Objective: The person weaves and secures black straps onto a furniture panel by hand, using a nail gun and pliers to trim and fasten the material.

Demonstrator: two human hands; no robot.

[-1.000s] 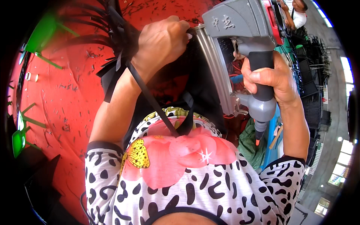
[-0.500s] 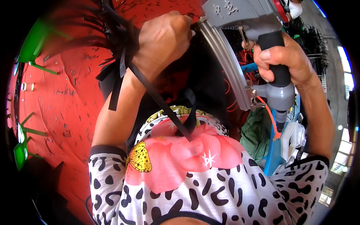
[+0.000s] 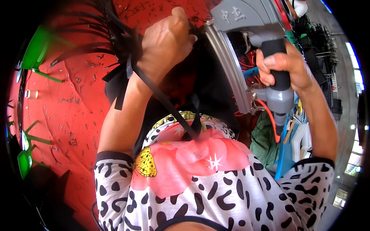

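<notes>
Here, left hand (image 3: 165,43) clenched, knuckles up; right hand (image 3: 292,67) gripping black handle (image 3: 280,81) of grey power tool (image 3: 252,16).

There are two hands: one left hand (image 3: 165,42) and one right hand (image 3: 287,63). There is one big gray nail gun (image 3: 246,17), with one orange hose (image 3: 273,119) by it. I count one green cloth (image 3: 264,140). Near the left edge of the red floor (image 3: 73,127) are one small white roll (image 3: 31,94) and two green chairs, one up high (image 3: 36,48) and one lower down (image 3: 24,161). One other person (image 3: 300,7) shows in part. The black strips (image 3: 123,42) are too many to count, and so are the little black bits on the floor.
</notes>
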